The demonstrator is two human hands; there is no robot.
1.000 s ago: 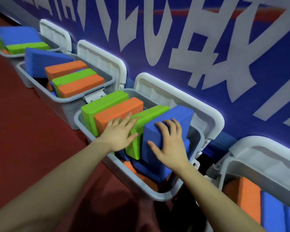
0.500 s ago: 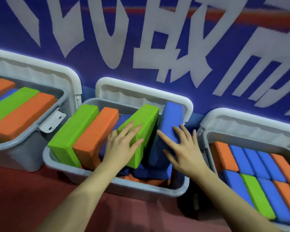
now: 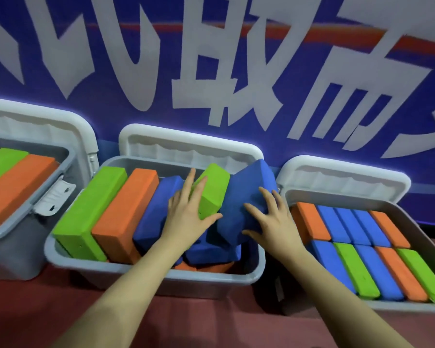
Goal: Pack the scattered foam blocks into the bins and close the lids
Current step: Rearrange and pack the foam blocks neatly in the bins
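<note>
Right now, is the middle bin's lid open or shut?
Open. The middle bin's lid stands up behind the middle bin against the blue wall, with the blocks uncovered.

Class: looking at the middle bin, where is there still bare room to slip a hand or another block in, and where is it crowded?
Middle bin: packed tight on its left. The only gap, narrow, lies beside the tilted blue block, along the right wall. The right bin is filled edge to edge.
</note>
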